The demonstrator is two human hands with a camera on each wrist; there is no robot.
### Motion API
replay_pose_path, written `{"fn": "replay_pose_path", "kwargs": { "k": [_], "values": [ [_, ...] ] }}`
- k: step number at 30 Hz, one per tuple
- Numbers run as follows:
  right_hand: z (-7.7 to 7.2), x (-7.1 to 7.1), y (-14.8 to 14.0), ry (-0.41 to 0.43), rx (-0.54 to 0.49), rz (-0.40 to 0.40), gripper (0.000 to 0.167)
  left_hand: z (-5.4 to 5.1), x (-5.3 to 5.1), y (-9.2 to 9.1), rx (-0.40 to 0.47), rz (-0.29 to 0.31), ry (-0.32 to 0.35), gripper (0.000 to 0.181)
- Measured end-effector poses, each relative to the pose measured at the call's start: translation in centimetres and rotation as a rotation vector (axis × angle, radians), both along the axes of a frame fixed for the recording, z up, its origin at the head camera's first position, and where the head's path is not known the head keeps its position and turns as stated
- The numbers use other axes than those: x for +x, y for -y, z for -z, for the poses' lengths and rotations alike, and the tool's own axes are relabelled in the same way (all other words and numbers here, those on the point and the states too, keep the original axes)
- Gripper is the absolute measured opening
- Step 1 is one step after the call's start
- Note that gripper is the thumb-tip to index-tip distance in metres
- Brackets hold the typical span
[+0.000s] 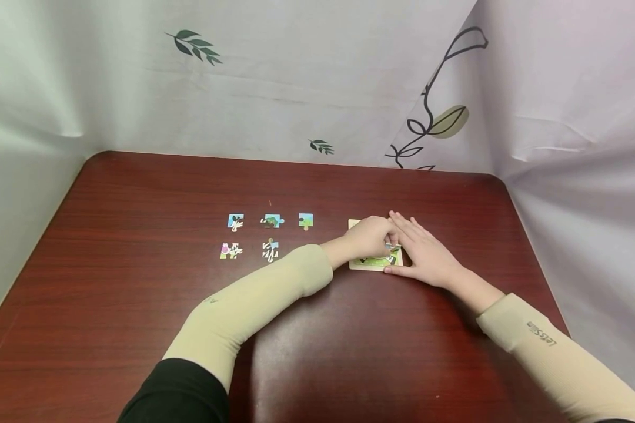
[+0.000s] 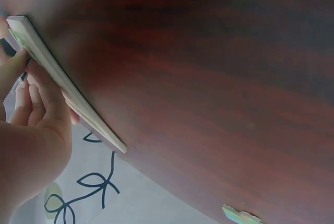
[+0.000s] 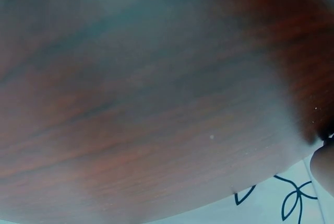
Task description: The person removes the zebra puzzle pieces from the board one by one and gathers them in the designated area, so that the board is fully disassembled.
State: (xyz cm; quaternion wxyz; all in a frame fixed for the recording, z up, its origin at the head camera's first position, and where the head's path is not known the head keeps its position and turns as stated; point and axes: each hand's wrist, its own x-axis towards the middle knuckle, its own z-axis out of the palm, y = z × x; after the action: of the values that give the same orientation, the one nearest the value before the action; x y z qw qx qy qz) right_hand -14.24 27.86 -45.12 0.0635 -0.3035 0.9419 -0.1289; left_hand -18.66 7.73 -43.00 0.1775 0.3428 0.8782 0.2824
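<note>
A shallow puzzle board with a pale rim (image 1: pixel 353 265) lies right of centre in the head view, largely covered by hands. Over it, my left hand (image 1: pixel 371 237) has its fingers curled down. In the left wrist view that hand (image 2: pixel 39 125) pinches a small puzzle piece (image 2: pixel 24 75) between thumb and fingers, beside the board (image 2: pixel 68 89); the piece's picture is hidden. My right hand (image 1: pixel 428 254) lies with straight, spread fingers at the board's right side, its thumb on the lower right corner. Only a fingertip of it (image 3: pixel 324 167) enters the right wrist view.
Several loose puzzle pieces lie left of the board in two rows, among them a green-and-blue one (image 1: pixel 306 220), a turtle one (image 1: pixel 272 221) and a pink-and-green one (image 1: pixel 230 251). Pale curtains with leaf prints (image 1: pixel 275 76) stand around the dark red table (image 1: pixel 137 235).
</note>
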Motion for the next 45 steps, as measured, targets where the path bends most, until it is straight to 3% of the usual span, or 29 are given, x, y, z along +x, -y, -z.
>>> {"fn": "replay_pose_path", "kwargs": {
  "k": [2, 6, 7, 13, 25, 31, 38, 45],
  "values": [
    [0.0, 0.0, 0.0, 0.000, -0.006, -0.001, 0.101, 0.0, 0.0, 0.0, -0.011, 0.008, -0.003, 0.012],
    [0.1, 0.1, 0.0, 0.000, -0.016, -0.003, 0.064, -0.2, 0.1, 0.0, -0.019, 0.037, -0.006, 0.009],
    [0.1, 0.1, 0.0, -0.001, -0.015, -0.005, 0.064, -0.2, 0.1, 0.0, -0.024, 0.043, -0.011, 0.009],
    [0.0, 0.1, -0.1, -0.007, -0.003, -0.010, 0.106, -0.5, -0.1, 0.5, -0.037, 0.030, -0.045, 0.004],
    [-0.1, 0.0, 0.2, -0.008, 0.045, -0.017, 0.110, -3.0, -0.8, 3.0, -0.021, -0.016, -0.037, 0.014],
    [-0.2, 0.0, 0.2, -0.005, 0.057, -0.012, 0.110, -4.1, -1.2, 5.3, -0.021, -0.020, -0.060, 0.012],
    [-0.2, -0.1, 0.2, -0.007, 0.059, -0.014, 0.111, -4.6, -1.2, 8.5, -0.017, -0.068, -0.074, 0.007],
    [-0.2, -0.1, 0.2, -0.010, 0.068, -0.016, 0.111, -5.6, -0.7, 11.6, -0.051, -0.131, -0.023, 0.005]
  ]
}}
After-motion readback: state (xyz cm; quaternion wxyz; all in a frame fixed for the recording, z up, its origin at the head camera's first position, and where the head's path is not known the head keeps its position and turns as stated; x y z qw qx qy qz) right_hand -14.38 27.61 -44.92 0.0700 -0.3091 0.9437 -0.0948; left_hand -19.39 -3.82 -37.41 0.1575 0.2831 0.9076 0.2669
